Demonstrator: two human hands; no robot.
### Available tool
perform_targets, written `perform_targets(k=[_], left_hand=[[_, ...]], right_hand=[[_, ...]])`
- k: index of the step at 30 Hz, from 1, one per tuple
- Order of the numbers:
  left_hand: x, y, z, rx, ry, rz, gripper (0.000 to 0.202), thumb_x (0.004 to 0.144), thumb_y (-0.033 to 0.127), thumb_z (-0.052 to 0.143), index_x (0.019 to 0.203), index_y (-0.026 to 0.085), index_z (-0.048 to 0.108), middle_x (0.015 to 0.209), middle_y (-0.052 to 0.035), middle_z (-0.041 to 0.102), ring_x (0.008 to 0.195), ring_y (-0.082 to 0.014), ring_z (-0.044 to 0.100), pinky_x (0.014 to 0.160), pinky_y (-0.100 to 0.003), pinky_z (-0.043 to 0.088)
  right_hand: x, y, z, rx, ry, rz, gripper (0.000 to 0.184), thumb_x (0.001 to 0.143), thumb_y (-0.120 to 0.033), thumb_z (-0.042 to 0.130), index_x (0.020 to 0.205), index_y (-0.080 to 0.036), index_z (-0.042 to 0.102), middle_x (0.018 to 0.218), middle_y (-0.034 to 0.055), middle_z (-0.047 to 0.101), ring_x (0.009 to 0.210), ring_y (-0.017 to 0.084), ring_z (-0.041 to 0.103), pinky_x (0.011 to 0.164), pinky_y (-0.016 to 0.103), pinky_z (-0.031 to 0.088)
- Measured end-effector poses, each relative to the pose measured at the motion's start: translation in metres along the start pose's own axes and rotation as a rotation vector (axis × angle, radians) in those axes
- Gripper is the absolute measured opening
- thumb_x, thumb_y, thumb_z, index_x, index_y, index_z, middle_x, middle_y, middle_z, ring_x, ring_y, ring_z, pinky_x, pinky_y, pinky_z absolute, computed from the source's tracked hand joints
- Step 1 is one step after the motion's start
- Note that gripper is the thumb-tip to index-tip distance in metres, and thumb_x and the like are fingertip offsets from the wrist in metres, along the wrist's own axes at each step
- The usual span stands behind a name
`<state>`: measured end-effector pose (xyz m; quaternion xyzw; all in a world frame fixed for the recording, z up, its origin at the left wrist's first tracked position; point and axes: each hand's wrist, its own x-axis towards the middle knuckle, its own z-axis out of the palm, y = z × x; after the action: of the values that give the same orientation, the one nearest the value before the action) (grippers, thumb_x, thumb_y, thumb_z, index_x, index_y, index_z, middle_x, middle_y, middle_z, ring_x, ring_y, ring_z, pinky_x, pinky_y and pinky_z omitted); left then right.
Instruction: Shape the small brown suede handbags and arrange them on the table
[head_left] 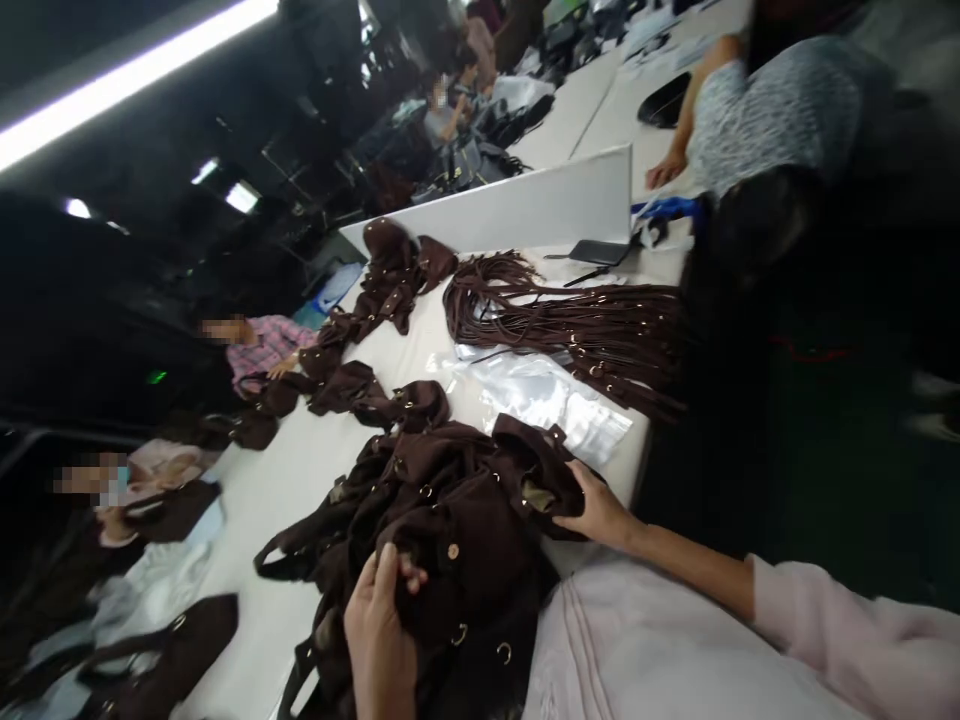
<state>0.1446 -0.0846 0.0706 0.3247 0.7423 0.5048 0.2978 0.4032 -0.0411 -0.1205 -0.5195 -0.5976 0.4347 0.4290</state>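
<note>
Dark brown fabric bags with gold rings and snaps lie heaped on the white table in front of me. My left hand grips the edge of a brown bag at the near side of the heap. Its thumb is outside and its fingertips show through beside a round gold button. Farther right, my right hand holds the rim of a bag opening, where a bit of khaki lining shows. Whether both hands hold one bag or two, I cannot tell.
Brown straps with gold buckles lie behind the heap, near clear plastic bags. More brown bags run along the table. A low white partition stands behind. Co-workers sit at left; another person bends at right.
</note>
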Motion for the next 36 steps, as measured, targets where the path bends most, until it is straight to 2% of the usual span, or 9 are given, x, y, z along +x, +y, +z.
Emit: perform_targets(k=[3,5,9,14,16,19,25,31,36], left_hand=[[-0.006,-0.009,-0.010,0.082,0.061,-0.070,0.044,0.067,0.056,0.075,0.087,0.019,0.065,0.065,0.0024,0.062,0.065,-0.0164,0.061,0.067,-0.029,0.053],[-0.013,-0.014,-0.011,0.256,0.169,0.000,0.058,0.068,0.055,0.074,0.113,0.020,0.062,0.089,-0.0040,0.069,0.088,-0.0245,0.067,0.083,-0.039,0.055],[-0.029,-0.019,-0.015,0.474,0.264,0.167,0.070,0.074,0.052,0.069,0.132,0.018,0.050,0.128,-0.0150,0.060,0.122,-0.0338,0.056,0.107,-0.051,0.045],[-0.040,-0.028,-0.018,0.388,0.281,0.135,0.072,0.075,0.048,0.070,0.137,0.021,0.046,0.126,-0.0144,0.063,0.118,-0.0318,0.061,0.106,-0.053,0.047],[-0.040,-0.032,-0.016,0.365,0.299,0.179,0.070,0.076,0.049,0.070,0.137,0.023,0.046,0.130,-0.0133,0.060,0.120,-0.0307,0.060,0.106,-0.052,0.047],[-0.039,-0.033,-0.012,0.362,0.318,0.217,0.069,0.077,0.050,0.070,0.137,0.025,0.046,0.133,-0.0116,0.058,0.119,-0.0296,0.060,0.106,-0.051,0.048],[-0.040,-0.036,-0.008,0.410,0.354,0.183,0.066,0.079,0.046,0.068,0.136,0.022,0.046,0.129,-0.0111,0.058,0.119,-0.0289,0.058,0.107,-0.051,0.046],[-0.042,-0.074,-0.022,0.429,0.381,0.126,0.067,0.078,0.049,0.069,0.135,0.023,0.046,0.137,-0.0103,0.048,0.126,-0.0275,0.053,0.111,-0.046,0.045],[-0.058,-0.114,-0.023,0.392,0.283,-0.074,0.074,0.075,0.047,0.070,0.137,0.018,0.042,0.139,-0.0151,0.050,0.127,-0.0320,0.053,0.110,-0.047,0.044]], right_hand=[[0.009,0.002,-0.014,0.130,-0.174,0.056,0.053,0.081,-0.048,0.068,0.123,-0.019,0.056,0.117,0.0099,0.062,0.108,0.026,0.060,0.096,0.041,0.049],[0.017,-0.002,-0.017,0.230,-0.248,0.165,0.049,0.088,-0.057,0.055,0.117,-0.018,0.061,0.101,0.0078,0.067,0.091,0.024,0.065,0.083,0.038,0.053],[0.035,-0.007,-0.018,0.229,-0.218,0.257,0.050,0.080,-0.060,0.064,0.107,-0.018,0.065,0.091,0.0056,0.069,0.081,0.022,0.065,0.075,0.036,0.055],[0.045,-0.010,-0.031,-0.023,-0.222,0.046,0.071,0.065,-0.049,0.081,0.125,-0.020,0.056,0.112,0.0082,0.062,0.101,0.026,0.061,0.092,0.042,0.052],[0.043,-0.011,-0.034,-0.084,-0.201,0.020,0.060,0.066,-0.044,0.078,0.118,-0.020,0.059,0.111,0.0082,0.061,0.101,0.026,0.060,0.094,0.044,0.051],[0.038,-0.013,-0.034,0.006,-0.171,0.101,0.035,0.067,-0.035,0.069,0.098,-0.020,0.064,0.101,0.0060,0.062,0.095,0.024,0.061,0.090,0.042,0.052],[0.031,-0.013,-0.035,0.297,-0.154,0.335,0.036,0.058,-0.032,0.072,0.091,-0.019,0.063,0.091,0.0031,0.065,0.088,0.023,0.064,0.078,0.034,0.056],[0.040,-0.014,-0.047,0.434,-0.149,0.326,0.034,0.061,-0.031,0.078,0.092,-0.020,0.068,0.096,0.0041,0.070,0.092,0.023,0.064,0.078,0.030,0.055],[0.058,-0.052,-0.055,0.487,-0.170,0.211,0.034,0.066,-0.040,0.082,0.096,-0.024,0.072,0.097,0.0042,0.073,0.093,0.025,0.067,0.084,0.034,0.058]])
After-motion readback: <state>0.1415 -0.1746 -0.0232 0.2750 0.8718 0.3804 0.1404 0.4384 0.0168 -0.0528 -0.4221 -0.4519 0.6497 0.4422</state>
